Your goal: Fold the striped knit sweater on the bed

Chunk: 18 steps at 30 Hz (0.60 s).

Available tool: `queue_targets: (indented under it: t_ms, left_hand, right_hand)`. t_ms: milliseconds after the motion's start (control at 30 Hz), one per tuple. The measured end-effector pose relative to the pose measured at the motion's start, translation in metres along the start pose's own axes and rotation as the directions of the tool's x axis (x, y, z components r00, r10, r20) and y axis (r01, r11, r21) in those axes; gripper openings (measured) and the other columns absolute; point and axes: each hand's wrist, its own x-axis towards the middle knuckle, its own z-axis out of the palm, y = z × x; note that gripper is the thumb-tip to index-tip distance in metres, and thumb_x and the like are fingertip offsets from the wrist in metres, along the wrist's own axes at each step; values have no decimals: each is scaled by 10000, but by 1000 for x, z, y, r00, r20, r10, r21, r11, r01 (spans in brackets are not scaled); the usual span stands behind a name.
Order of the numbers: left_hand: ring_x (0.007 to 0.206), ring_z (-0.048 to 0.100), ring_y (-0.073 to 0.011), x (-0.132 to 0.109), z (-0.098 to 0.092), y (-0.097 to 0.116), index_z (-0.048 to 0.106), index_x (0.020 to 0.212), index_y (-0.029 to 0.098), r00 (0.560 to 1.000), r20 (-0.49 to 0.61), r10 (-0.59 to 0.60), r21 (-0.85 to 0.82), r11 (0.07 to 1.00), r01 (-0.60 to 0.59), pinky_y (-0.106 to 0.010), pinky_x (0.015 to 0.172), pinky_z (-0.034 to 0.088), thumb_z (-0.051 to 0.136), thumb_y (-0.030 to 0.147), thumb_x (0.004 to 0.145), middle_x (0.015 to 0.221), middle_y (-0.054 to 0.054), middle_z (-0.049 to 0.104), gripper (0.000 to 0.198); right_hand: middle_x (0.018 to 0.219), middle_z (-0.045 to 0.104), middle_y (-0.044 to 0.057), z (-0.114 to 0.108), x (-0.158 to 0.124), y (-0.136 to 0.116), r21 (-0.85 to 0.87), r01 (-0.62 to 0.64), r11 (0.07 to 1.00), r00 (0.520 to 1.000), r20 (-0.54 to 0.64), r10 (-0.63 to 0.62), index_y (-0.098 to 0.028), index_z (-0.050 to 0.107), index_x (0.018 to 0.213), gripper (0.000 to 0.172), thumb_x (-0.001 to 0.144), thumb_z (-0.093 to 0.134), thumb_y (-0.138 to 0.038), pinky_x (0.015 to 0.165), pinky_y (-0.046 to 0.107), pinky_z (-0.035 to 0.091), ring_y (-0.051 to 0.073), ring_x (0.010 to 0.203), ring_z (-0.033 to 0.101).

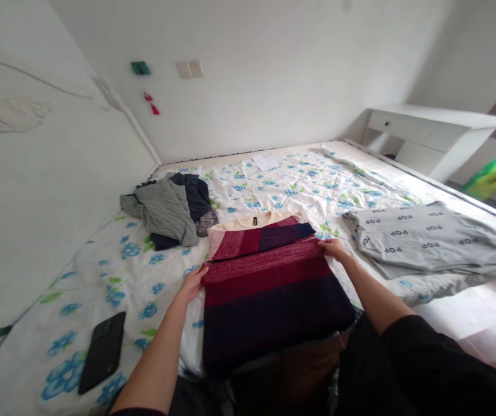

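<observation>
Left hand (192,285): fingers extended and open, lying against the left edge of the knit, no visible pinch. Right hand (333,249): fingers laid over the upper right edge of the fold; whether they pinch the cloth cannot be told from this view.

Under both hands: a folded maroon-and-navy striped knit sweater (269,303), flat on the bed, its cream ribbed collar (248,221) toward the far side and a folded-in striped sleeve (260,241) across its upper part. Colour runs in bands, red-maroon to near-black navy toward the person.

Handling, judged: soft, limp and fairly light, with some bulk from the layered fold; the knit is likely to drag slightly on the cotton rather than slide. Best hold appears to be the folded side edges, both hands, palms under.

Around it: white bedsheet with blue flower print (248,179); crumpled grey cable-knit garment (163,211) on dark clothing to the left; grey garment with repeated "POP" lettering (425,240) to the right; black phone (103,352) near the lower left; sheet of white paper (265,161) at the far end.
</observation>
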Motion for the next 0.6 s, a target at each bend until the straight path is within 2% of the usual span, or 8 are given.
queue_targets:
  t_ms: [100,167,233,333,400,467,533,600]
  left_hand:
    - [781,838,-174,-23,-7,-1,776,949,207,991,126,-32,6,999,32,-235,745,671,943,245,895,931,-68,885,180]
    - [829,860,-215,-41,-7,-6,791,970,201,969,241,-58,34,998,51,-285,788,702,958,263,867,963,-96,899,206]
    - [917,880,-272,-60,-6,-14,808,1005,194,945,322,-50,48,998,36,-355,868,723,981,304,832,994,-124,906,268]
    - [1037,885,-339,-82,-5,-29,823,1011,218,929,368,-35,73,997,8,-429,958,717,1014,416,783,1022,-140,910,357]
    - [1103,876,-359,-92,-8,-37,823,992,230,929,369,-29,89,996,-4,-445,998,702,1031,465,748,1061,-148,910,398]
    - [1169,861,-358,-100,-13,-43,816,991,231,947,322,-3,92,995,-28,-440,1034,683,1035,468,734,1121,-156,908,413]
    - [1201,850,-350,-107,-21,-47,802,985,237,974,225,17,113,993,-43,-433,1042,669,1030,468,737,1148,-149,905,408]
    - [1198,847,-345,-115,-28,-50,788,969,246,983,184,14,140,989,-40,-421,1022,666,1037,481,727,1142,-135,904,419]
  right_hand:
    - [901,843,121,-13,-23,6,246,-180,952,965,230,123,-176,762,847,257,924,951,-333,792,298,677,221,828,818]
    - [901,838,127,-19,-37,15,238,-223,945,935,325,139,-154,775,857,254,908,975,-302,738,266,650,200,787,799]
    - [769,781,70,-22,-50,26,171,-250,953,913,370,173,-147,764,813,276,880,999,-276,630,215,578,151,665,720]
    - [592,649,-13,-21,-66,40,40,-205,978,910,375,175,-155,725,725,335,866,1002,-281,508,183,449,101,527,564]
    - [558,618,-25,-20,-73,47,-19,-153,988,928,340,150,-158,717,705,353,863,997,-304,490,182,416,98,504,536]
    - [547,612,-23,-23,-77,53,-73,-115,991,960,249,130,-161,714,695,365,850,1002,-322,494,183,413,104,507,551]
    - [542,607,-23,-27,-82,58,-93,-103,990,981,156,117,-168,723,709,355,838,1007,-337,508,189,428,117,522,572]
    - [568,625,-18,-31,-88,66,-24,-104,994,982,154,106,-175,747,754,324,840,999,-359,542,201,468,127,552,597]
